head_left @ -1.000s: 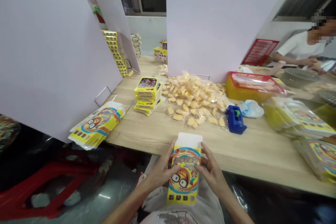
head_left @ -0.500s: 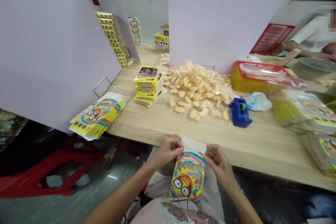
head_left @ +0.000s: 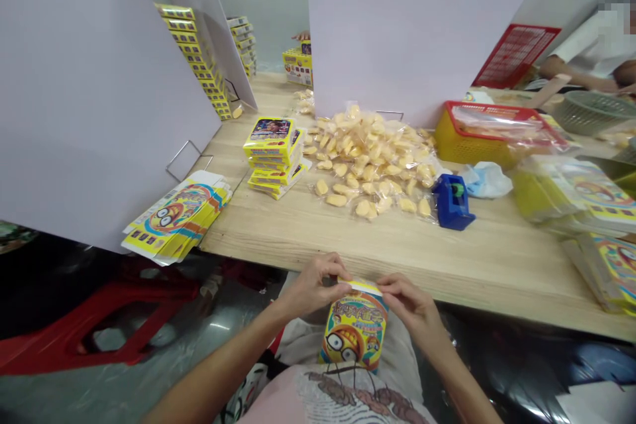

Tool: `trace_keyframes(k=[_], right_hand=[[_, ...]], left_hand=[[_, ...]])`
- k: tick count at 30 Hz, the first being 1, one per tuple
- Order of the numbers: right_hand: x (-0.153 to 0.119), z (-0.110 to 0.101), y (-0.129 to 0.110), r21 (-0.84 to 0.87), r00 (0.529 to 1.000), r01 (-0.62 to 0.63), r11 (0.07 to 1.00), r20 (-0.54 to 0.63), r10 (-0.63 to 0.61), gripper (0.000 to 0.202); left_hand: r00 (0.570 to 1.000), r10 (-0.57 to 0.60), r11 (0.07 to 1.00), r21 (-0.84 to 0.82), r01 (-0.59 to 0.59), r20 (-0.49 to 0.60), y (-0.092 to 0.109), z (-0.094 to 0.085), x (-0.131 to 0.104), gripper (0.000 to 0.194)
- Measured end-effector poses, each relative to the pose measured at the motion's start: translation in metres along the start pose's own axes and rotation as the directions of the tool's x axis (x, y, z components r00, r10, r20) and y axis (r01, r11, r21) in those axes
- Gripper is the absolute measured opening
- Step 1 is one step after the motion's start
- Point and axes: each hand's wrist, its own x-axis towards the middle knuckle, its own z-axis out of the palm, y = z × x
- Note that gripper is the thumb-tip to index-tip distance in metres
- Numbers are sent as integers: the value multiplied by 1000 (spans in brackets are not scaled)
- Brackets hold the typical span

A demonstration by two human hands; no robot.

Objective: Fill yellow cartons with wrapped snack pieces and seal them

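Pinching a yellow box (head_left: 355,326) at its top end, with the left hand (head_left: 315,286) at one corner and the right hand (head_left: 411,305) at the other, a gap between the hands. Down over the lap (head_left: 406,361) with that box, just in front of the counter (head_left: 278,235). Past it, a big pile of wrapped yellow bits (head_left: 375,152), with a blue tape holder (head_left: 452,210) just beside. Left of the pile, a stack of small boxes (head_left: 271,154), then some flat boxes (head_left: 176,215) by the edge. To the right, a yellow basket (head_left: 456,144) with a red rim. Behind the pile, a tall white board (head_left: 422,33).
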Motion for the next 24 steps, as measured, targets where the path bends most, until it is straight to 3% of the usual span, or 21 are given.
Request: trace_keyframes(k=[3,9,16,20,24], right_hand=[[3,3,-9,-84,998,-36,996,-45,32,13],[13,1,-17,-123,994,-56,991,-95,45,10],[3,3,-14,-55,993,5,998,-115,-12,14],[-3,7,-10,-69,989,47,997,-137,-56,5],[-8,21,-2,-45,968,45,998,-246,-55,6]], left_hand=[[1000,-29,999,-41,29,11,2,0,4,15],[989,-131,947,-288,143,62,-4,0,19,11],[997,-8,999,-50,12,78,-3,2,16,9],[999,50,999,-19,-50,4,-5,5,9,10],[997,56,998,-20,-57,-48,-11,12,4,10]])
